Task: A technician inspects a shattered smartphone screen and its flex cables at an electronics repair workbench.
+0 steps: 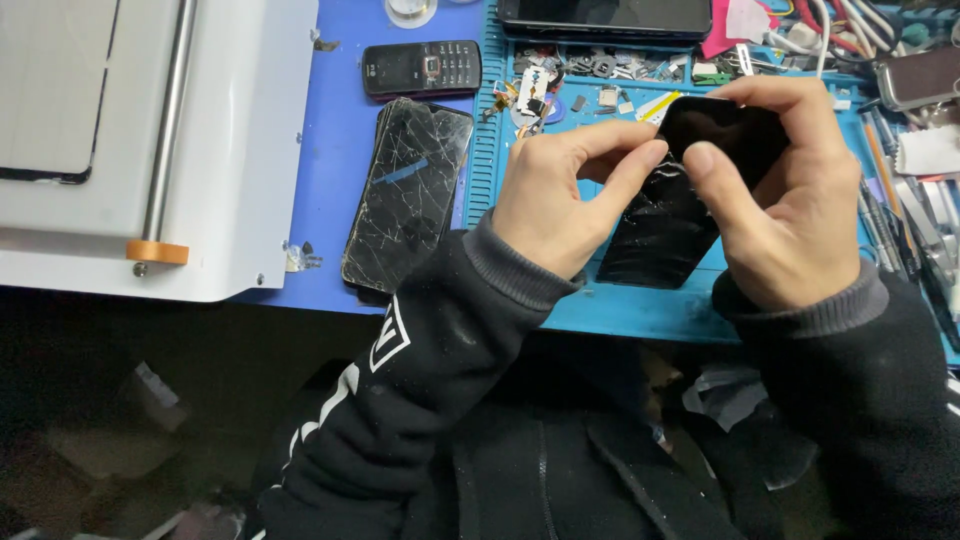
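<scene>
A phone repair workshop: blue work mat (640, 310), cracked phones (408, 195), scattered small parts (600, 70).

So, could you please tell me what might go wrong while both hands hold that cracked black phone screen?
The cracked black phone screen, pinched between the left hand and right hand, could shed splinters into bare fingertips. Bending it may spread the cracks. If it slips, it could land on the small loose parts on the blue work mat.

Landmark: cracked phone (408, 195) flat on worktop (345, 80).
- Left of it: white machine (200, 150), close, blocking.
- Behind it: keypad phone (421, 67), near.
- Right of it: narrow open strip of teal mat (480, 150).
- Far right: crowded tool pile (900, 190).
</scene>
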